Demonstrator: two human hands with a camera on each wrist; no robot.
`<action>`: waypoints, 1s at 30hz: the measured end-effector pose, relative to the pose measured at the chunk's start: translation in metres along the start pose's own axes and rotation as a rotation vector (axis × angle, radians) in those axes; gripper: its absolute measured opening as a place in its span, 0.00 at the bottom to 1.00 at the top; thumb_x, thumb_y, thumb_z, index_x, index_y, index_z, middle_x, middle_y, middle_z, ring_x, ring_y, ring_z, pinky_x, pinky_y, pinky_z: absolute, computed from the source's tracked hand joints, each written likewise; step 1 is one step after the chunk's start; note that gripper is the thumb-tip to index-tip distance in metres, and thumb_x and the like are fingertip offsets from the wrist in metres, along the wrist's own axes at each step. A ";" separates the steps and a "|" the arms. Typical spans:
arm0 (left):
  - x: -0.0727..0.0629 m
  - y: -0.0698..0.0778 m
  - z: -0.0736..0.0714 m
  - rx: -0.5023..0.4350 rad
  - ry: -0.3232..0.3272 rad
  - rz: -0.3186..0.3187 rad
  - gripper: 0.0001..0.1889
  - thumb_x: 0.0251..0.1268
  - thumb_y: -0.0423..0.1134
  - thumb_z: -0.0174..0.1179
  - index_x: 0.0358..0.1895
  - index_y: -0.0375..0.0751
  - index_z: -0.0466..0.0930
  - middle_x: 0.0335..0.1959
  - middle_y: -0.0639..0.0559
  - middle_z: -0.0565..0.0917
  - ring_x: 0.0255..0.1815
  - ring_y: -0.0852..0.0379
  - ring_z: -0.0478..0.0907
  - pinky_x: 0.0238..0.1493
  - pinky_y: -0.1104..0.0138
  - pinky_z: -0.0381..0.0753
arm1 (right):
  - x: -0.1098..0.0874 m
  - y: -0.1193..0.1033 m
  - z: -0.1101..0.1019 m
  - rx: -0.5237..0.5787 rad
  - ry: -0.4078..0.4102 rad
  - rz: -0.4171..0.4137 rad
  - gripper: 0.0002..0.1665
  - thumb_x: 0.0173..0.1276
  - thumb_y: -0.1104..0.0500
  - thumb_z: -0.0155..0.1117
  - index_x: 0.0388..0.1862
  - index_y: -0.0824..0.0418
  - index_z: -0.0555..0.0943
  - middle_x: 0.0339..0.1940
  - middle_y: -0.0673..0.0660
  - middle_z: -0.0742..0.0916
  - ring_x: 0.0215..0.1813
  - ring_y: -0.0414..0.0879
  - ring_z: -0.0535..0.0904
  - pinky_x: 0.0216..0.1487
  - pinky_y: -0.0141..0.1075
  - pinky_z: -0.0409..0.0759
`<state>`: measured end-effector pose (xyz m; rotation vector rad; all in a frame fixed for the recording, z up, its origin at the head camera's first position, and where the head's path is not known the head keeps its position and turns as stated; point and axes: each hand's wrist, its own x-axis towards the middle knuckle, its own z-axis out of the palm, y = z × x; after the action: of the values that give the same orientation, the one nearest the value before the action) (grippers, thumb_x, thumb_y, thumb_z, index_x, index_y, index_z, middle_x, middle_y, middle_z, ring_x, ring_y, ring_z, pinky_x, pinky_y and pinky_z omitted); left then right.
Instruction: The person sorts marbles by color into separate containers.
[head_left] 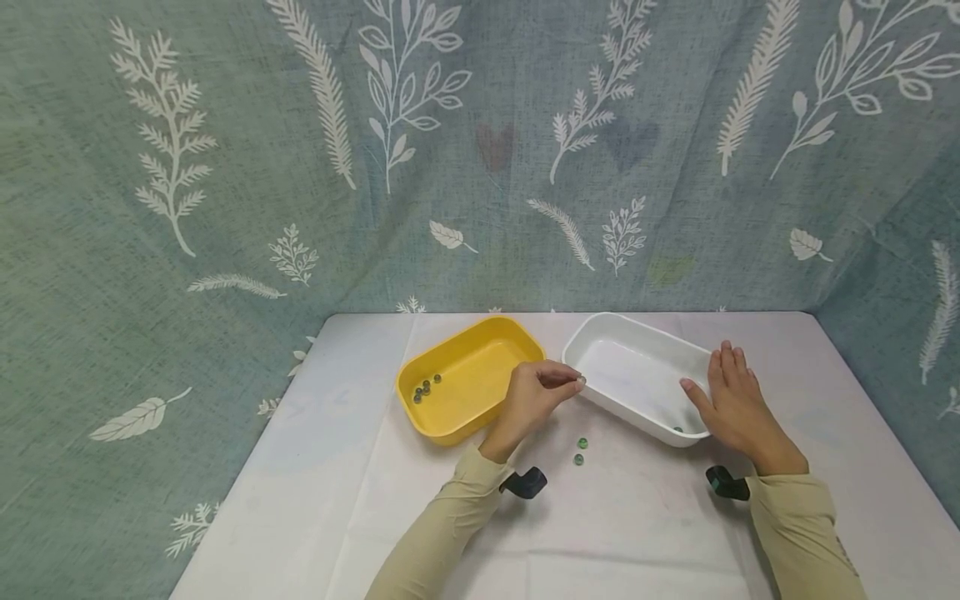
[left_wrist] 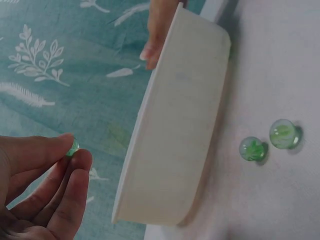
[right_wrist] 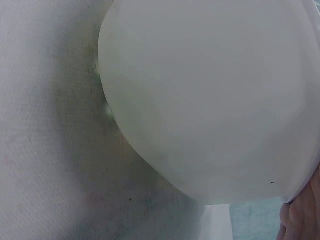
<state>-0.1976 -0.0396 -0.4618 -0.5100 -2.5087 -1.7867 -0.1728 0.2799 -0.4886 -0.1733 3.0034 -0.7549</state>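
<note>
My left hand (head_left: 525, 404) pinches a small clear-green glass marble (left_wrist: 74, 147) between thumb and fingertips. It is held by the near left rim of the white tub (head_left: 630, 371). My right hand (head_left: 737, 410) rests at the tub's right end, fingers straight and thumb spread over the rim. Inside the white tub, near that end, one marble (head_left: 678, 429) shows partly behind the near wall. Two more green marbles (head_left: 582, 443) lie on the table in front of the tub. In the right wrist view the tub's outer wall hides most of the right hand.
A yellow tub (head_left: 487, 371) stands left of the white one, with several marbles (head_left: 426, 387) at its left end. White cloth (head_left: 630, 533) covers the table. Behind it hangs a green leaf-patterned curtain (head_left: 517, 217). Both wrists carry a black camera mount (head_left: 528, 482).
</note>
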 end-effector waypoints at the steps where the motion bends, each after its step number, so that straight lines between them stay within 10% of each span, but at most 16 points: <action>1: 0.001 0.001 0.000 -0.005 -0.001 0.001 0.07 0.62 0.34 0.73 0.42 0.39 0.92 0.41 0.45 0.93 0.38 0.63 0.88 0.42 0.75 0.86 | 0.000 0.000 0.000 0.001 -0.001 0.001 0.56 0.85 0.35 0.33 0.79 0.83 0.34 0.82 0.81 0.35 0.83 0.76 0.26 0.81 0.71 0.33; 30: 0.017 0.019 0.013 -0.042 -0.036 0.039 0.08 0.63 0.34 0.73 0.43 0.37 0.92 0.42 0.43 0.92 0.39 0.60 0.88 0.44 0.75 0.86 | 0.000 -0.001 0.000 -0.005 0.012 -0.017 0.56 0.85 0.35 0.33 0.79 0.84 0.36 0.81 0.81 0.36 0.83 0.77 0.28 0.80 0.72 0.35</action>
<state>-0.2061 -0.0172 -0.4453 -0.5939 -2.4702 -1.8362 -0.1728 0.2796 -0.4880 -0.1950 3.0191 -0.7525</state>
